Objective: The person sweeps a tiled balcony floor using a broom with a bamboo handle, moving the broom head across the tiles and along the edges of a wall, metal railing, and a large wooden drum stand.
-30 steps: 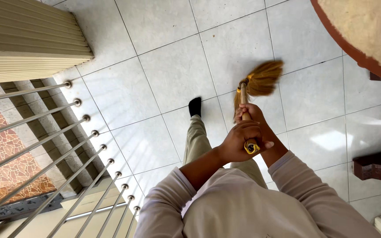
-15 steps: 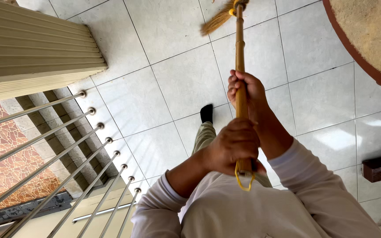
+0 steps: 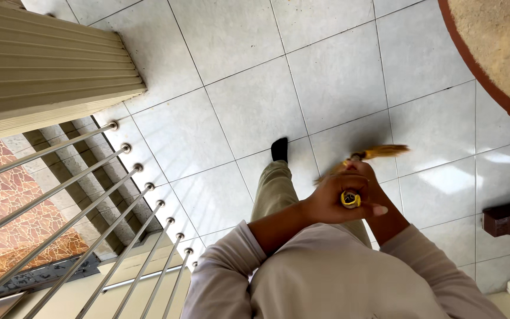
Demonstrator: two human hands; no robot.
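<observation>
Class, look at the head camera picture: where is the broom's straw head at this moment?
In the head view, the straw head lies right of centre over the grey floor tiles, just beyond the hands that grip the handle, right of the person's black shoe.

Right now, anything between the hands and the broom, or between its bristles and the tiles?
No. Left hand and right hand both grip the broom handle; bristles sweep bare tiles, nothing in between.
</observation>
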